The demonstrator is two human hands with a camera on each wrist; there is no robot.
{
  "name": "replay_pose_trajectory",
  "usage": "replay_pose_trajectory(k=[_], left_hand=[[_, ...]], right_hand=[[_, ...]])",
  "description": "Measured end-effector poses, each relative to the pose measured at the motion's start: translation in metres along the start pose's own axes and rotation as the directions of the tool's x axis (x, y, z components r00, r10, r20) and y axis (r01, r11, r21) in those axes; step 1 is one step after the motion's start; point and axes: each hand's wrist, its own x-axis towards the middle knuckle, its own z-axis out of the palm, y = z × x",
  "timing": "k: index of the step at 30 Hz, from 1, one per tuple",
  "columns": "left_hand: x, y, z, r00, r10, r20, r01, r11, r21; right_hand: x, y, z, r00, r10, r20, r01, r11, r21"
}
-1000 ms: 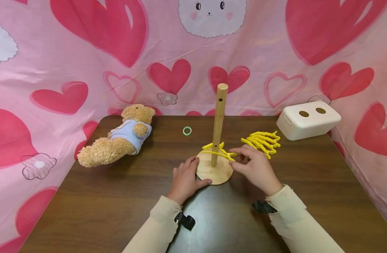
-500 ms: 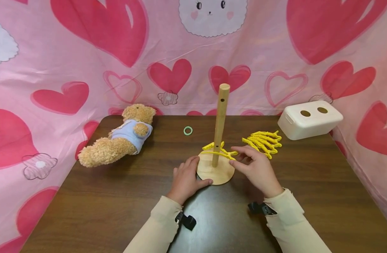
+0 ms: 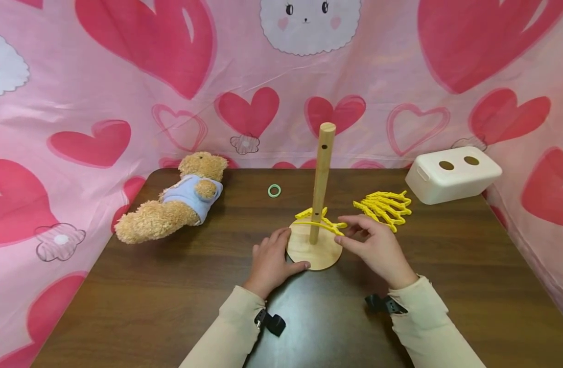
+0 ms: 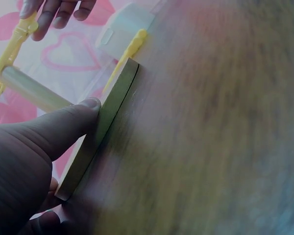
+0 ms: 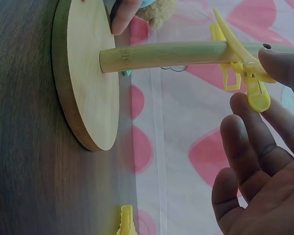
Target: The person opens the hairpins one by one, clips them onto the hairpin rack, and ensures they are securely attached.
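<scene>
At the centre of the dark wooden tabletop point(image 3: 148, 306) stands a pale wooden stand, a round disc base point(image 3: 314, 251) carrying an upright dowel post point(image 3: 322, 179) with small holes drilled through it. Left hand point(image 3: 268, 263), at about 9 o'clock from the post, presses the rim of the base, thumb along the edge and fingers on the disc; its grip is curled on the base and steadies it, as the left wrist view confirms. Right hand point(image 3: 377, 249), at about 3 o'clock, pinches the tail of a yellow plastic clothes peg point(image 5: 245, 73) between thumb and fingertips point(image 5: 245, 132); the peg sits against the lower part of the post, low above the base. A second yellow piece lies across the post beside it, so at least one peg appears already fitted there; whether the held peg is fully seated cannot be told. At about 2 o'clock from the post, well apart from the hands, a heap of further yellow pegs point(image 3: 384, 207) rests on the tabletop, suggesting that most of the work is left. Beyond it lies a white plastic box with two round holes point(image 3: 451, 175). At 10 o'clock lie a small green ring point(image 3: 274, 190) and a tan teddy bear in a blue top point(image 3: 176, 202). Behind all hangs a pink heart-printed cloth point(image 3: 125, 76).
</scene>
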Motion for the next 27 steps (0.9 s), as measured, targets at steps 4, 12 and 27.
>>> replay_pose_trajectory(k=[4, 12, 27], left_hand=[[-0.001, 0.000, 0.000, 1.000, 0.001, 0.007, -0.001, 1.000, 0.004], [-0.002, -0.002, 0.002, 1.000, 0.012, -0.009, -0.011, 1.000, 0.018], [-0.001, -0.001, 0.000, 1.000, 0.025, -0.009, -0.025, 0.999, 0.021]], right_hand=[[0.000, 0.000, 0.000, 1.000, 0.002, 0.009, -0.002, 1.000, 0.004], [0.000, 0.003, -0.002, 0.999, -0.035, 0.023, 0.035, 0.999, 0.007], [0.000, 0.020, -0.027, 0.997, -0.035, 0.066, 0.037, 0.999, -0.039]])
